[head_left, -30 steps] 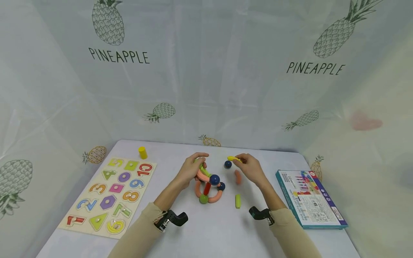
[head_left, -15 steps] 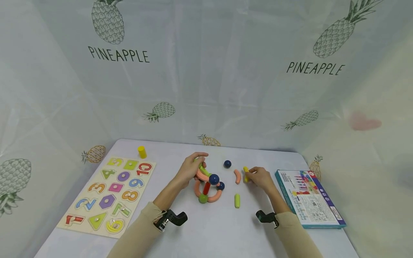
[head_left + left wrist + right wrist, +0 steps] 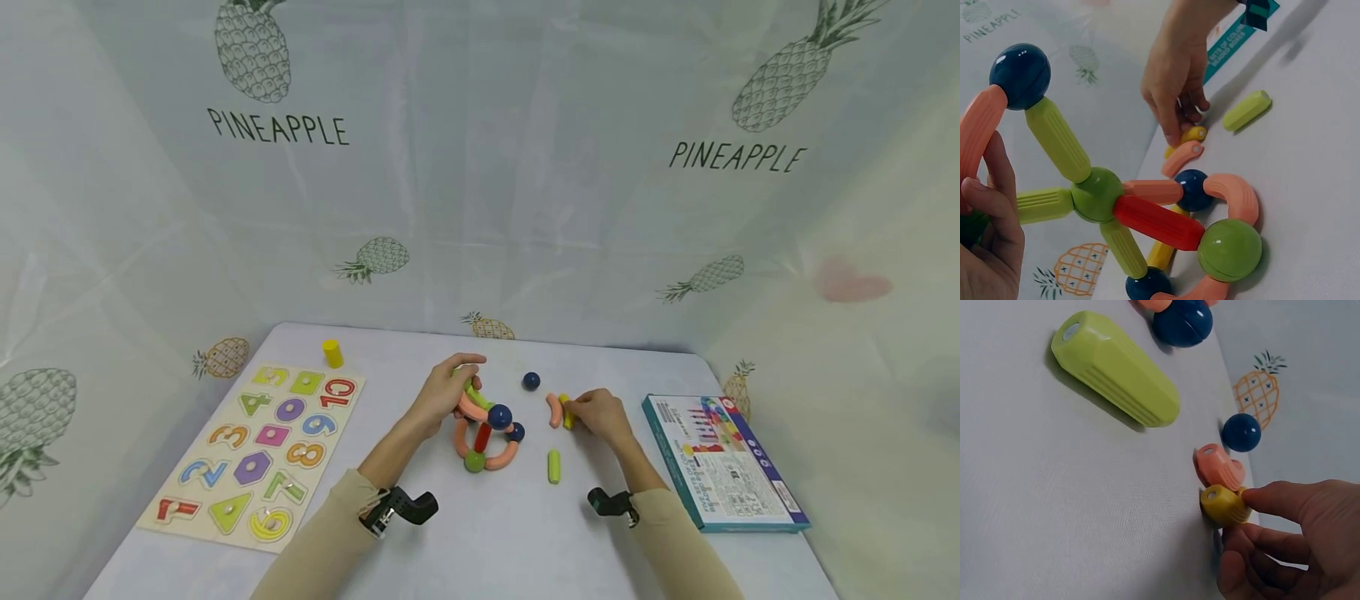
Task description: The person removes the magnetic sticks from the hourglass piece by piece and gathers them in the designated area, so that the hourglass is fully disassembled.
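My left hand (image 3: 442,396) holds a magnetic ball-and-rod structure at its upper left. In the left wrist view its fingers curl at a pink curved rod (image 3: 979,140). A red rod (image 3: 1159,223) joins the structure's middle green ball (image 3: 1097,195) to a lower green ball (image 3: 1230,250); pink curved rods and blue balls make up its base. My right hand (image 3: 602,414) pinches a yellow curved rod (image 3: 1224,506) between thumb and fingers, low at the tabletop. Right beside it lies a loose pink curved rod (image 3: 1217,465).
A loose blue ball (image 3: 531,381) lies behind the rods, a light green straight rod (image 3: 553,467) in front. At left are a number puzzle board (image 3: 251,458) and a yellow cylinder (image 3: 332,353). A flat box (image 3: 723,462) lies at right.
The right hand has carried the yellow curved rod from beside the loose blue ball toward the front right, then slightly left against the pink curved rod. My left hand stays in place.
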